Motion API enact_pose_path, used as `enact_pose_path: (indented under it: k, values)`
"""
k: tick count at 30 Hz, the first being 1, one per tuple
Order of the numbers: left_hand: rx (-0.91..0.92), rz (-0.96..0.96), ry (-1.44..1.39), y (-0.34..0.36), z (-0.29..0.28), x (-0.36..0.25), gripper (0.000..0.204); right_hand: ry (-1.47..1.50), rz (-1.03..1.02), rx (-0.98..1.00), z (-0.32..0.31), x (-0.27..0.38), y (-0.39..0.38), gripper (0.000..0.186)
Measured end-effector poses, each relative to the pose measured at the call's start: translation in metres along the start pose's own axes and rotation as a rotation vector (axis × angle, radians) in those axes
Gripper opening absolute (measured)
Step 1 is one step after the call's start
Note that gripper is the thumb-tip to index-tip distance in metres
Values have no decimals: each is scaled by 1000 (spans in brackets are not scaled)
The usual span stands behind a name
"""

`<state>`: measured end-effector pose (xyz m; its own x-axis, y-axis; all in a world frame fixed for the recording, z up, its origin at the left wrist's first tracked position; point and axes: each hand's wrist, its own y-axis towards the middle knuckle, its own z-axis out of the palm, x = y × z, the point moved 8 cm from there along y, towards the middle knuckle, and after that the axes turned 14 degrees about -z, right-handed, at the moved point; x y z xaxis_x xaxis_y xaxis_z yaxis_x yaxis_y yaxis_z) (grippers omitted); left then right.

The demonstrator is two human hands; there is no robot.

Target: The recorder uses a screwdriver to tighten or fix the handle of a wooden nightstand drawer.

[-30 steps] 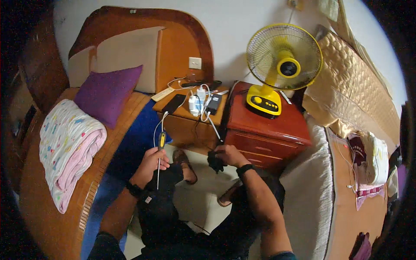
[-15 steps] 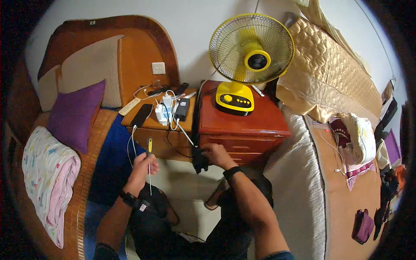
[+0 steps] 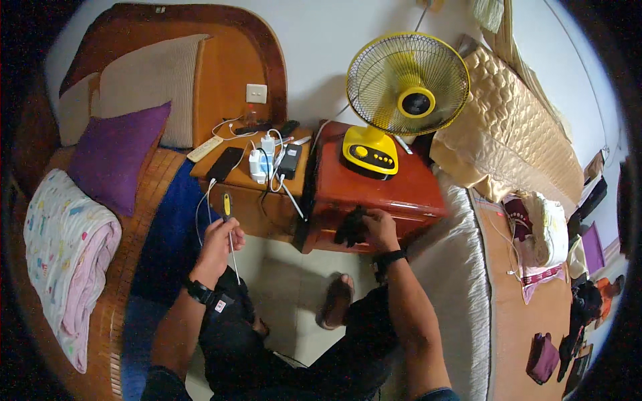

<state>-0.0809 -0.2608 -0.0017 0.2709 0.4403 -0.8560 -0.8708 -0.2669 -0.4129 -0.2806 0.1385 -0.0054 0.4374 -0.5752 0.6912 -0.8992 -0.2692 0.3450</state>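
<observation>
My left hand (image 3: 217,248) is closed round a screwdriver (image 3: 227,204). Its yellow-and-dark handle sticks up above the fist, and the long thin shaft points down toward my knee. My right hand (image 3: 382,231) pinches a crumpled black soft thing (image 3: 351,228), perhaps cloth or a bag; its kind does not show. It hangs in front of the drawers of the red nightstand (image 3: 418,197). On the nightstand stands a yellow fan (image 3: 372,150) with a round wire cage, apart from both hands.
The wooden side table (image 3: 244,175) at left bears a phone (image 3: 226,164), a power strip with white plugs (image 3: 263,164), a black adapter (image 3: 289,161) and tangled cables. Beds flank me, with a purple cushion (image 3: 120,157) at left and a quilted gold cover (image 3: 498,127) at right.
My right hand has moved right with the black thing, from the gap between the two tables to the red drawers. My left hand still holds the screwdriver. The view has shifted slightly.
</observation>
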Motion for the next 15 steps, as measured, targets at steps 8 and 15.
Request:
enact_pose_path:
  k: [8,15]
  values:
    - [-3,-20,-2,0,3,-1,19,-59,35,-418,-55,-4,1,21]
    - [48,-49,-88,12,2,7,19,-243,-128,-501,-27,9,21,17]
